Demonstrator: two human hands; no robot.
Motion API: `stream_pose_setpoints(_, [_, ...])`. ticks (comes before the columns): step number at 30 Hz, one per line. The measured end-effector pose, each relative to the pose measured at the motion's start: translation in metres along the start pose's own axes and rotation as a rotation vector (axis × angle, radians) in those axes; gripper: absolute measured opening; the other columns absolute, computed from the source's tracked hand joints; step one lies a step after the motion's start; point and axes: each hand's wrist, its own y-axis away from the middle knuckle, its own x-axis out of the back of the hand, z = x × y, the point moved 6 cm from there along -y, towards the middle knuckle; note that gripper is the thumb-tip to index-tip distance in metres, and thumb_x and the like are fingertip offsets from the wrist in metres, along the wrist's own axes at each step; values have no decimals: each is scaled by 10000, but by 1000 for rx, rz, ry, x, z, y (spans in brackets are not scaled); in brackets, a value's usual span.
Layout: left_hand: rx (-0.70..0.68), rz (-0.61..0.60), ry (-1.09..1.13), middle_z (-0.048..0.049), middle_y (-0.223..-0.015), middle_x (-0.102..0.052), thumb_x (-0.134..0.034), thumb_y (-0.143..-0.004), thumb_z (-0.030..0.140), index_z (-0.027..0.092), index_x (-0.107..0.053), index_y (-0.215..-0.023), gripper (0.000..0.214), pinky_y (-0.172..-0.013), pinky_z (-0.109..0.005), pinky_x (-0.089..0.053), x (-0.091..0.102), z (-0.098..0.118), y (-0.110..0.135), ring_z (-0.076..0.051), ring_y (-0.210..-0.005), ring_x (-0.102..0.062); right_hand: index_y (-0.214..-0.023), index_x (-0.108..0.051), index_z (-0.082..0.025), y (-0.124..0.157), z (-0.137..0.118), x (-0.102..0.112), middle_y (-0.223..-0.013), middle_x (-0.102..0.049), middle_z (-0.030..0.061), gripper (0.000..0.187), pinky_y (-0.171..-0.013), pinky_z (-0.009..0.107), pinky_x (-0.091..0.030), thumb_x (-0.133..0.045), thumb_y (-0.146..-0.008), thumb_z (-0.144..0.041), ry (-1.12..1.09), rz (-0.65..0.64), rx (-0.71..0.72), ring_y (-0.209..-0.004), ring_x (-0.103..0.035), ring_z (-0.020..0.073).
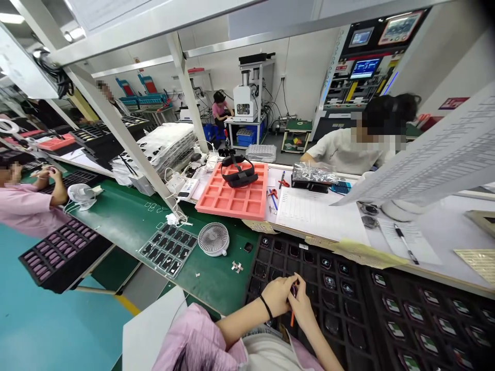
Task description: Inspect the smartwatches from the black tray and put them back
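Pinching a small orange-handled tool (292, 318) between them, the closed fingers of the left hand (276, 296) and right hand (302, 309) hover just above a black compartment tray (309, 268). Their fingertips hide the tool's tip.

Okay so here's how our spot is laid out: our left hand (276, 297) and right hand (302, 309) meet around a slim item (292, 318) right above a compartment tray (309, 263), with a second tray (429, 322) just to its right. Left of that runs a bench mat (116, 226) holding a desk fan (213, 239) and a parts grid (168, 250). Farther on, a pad tray (232, 198) carries a headset (237, 172), with a paper sheet (317, 216) to its right and a co-worker (356, 149) beyond that. Bagged stacks (166, 147) sit left of the pad tray, and way back a benchtop machine (245, 95) stands with a person (220, 105) just left of it.
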Motion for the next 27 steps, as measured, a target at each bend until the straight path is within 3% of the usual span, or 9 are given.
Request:
stream_pose_setpoints(3, [-1, 9, 34, -204, -1238, -609, -732, -630, 84, 104, -403, -1370, 810, -939, -460, -490, -4, -3, 0, -324, -1084, -612, -1320, -434, -209, 2, -1, 5, -1248, -604, 133, 779, -949, 417, -463, -594, -644, -560, -96, -33, -50, -1145, -591, 309])
stream_pose_setpoints(6, [-24, 52, 130, -177, -1238, -626, -800, -614, 179, 131, -489, -1321, 774, -959, -443, -482, -2, -5, 4, -322, -1094, -620, -1302, -491, -273, 9, -2, 9, -1167, -643, 76, 766, -840, 377, -518, -684, -611, -544, -277, -147, -154, -1127, -591, 293])
stream_pose_setpoints(9, [-69, 152, 278, -130, -1211, -655, -832, -601, 287, 170, -581, -1243, 699, -987, -391, -471, 16, -2, 12, -283, -1089, -634, -1254, -552, -299, 19, -8, 14, -943, -693, 26, 697, -689, 323, -529, -760, -617, -488, -507, -254, -245, -875, -666, 236])
stream_pose_setpoints(13, [-151, 229, 415, -84, -1152, -689, -829, -605, 400, 195, -607, -1224, 688, -973, -335, -480, 48, 16, 22, -235, -1044, -657, -1012, -693, -208, 28, -31, 15, -836, -713, 46, 491, -698, 331, -519, -836, -579, -388, -735, -381, -331, -745, -664, 202])
stream_pose_setpoints(16, [-190, 280, 390, -82, -1163, -683, -826, -616, 396, 205, -590, -1246, 699, -1010, -366, -452, 69, 29, 22, -240, -1085, -633, -815, -720, -162, 29, -63, 17, -701, -690, 30, 334, -639, 304, -509, -833, -582, -373, -724, -471, -312, -610, -629, 172])
stream_pose_setpoints(21, [-274, 247, 360, -107, -1228, -641, -791, -670, 305, 193, -564, -1250, 632, -1038, -404, -431, 82, 36, 14, -242, -1166, -580, -949, -703, -100, 29, -116, 29, -840, -730, 54, 346, -740, 299, -502, -763, -663, -284, -641, -519, -155, -773, -667, 172])
stream_pose_setpoints(27, [-322, 192, 321, -104, -1194, -656, -767, -693, 277, 177, -587, -1186, 535, -1001, -373, -465, 89, 39, 15, -224, -1095, -619, -880, -725, -150, 39, -129, 30, -796, -724, 16, 246, -750, 321, -509, -761, -670, -271, -584, -476, -151, -778, -702, 186])
